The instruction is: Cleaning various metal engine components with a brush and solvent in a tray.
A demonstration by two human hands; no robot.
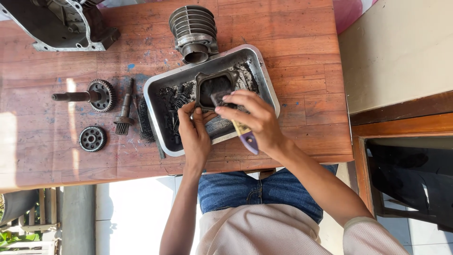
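Here a dark square cover plate (pixel 214 89) is held tilted over a metal tray (pixel 264 75) that rests on the wooden desk (pixel 306 56). The fingers of the left hand (pixel 194 134) are closed on the plate's lower left edge, and the fingers of the right hand (pixel 257 118) are wrapped around a brush (pixel 240 127) with a purple handle, whose bristles lie against the plate's hollow inner face. The plate looks dark and greasy, and black grit and dirty liquid are spread over the tray floor beneath it, so the cleaning of this piece is judged to be under way rather than finished. Just beyond the tray's far rim a finned cylinder (pixel 194 30) stands on the desk, dull and grey; whether it has been cleaned cannot be told. To the left of the tray a geared shaft (pixel 89 96), a smaller pinion shaft (pixel 125 106) and a round gear (pixel 92 138) are laid out apart from one another, and a large engine casing (pixel 61 23) sits at the far left corner. A dark smear is seen on the wood beside the tray. Several parts thus appear to be waiting their turn, or set aside.
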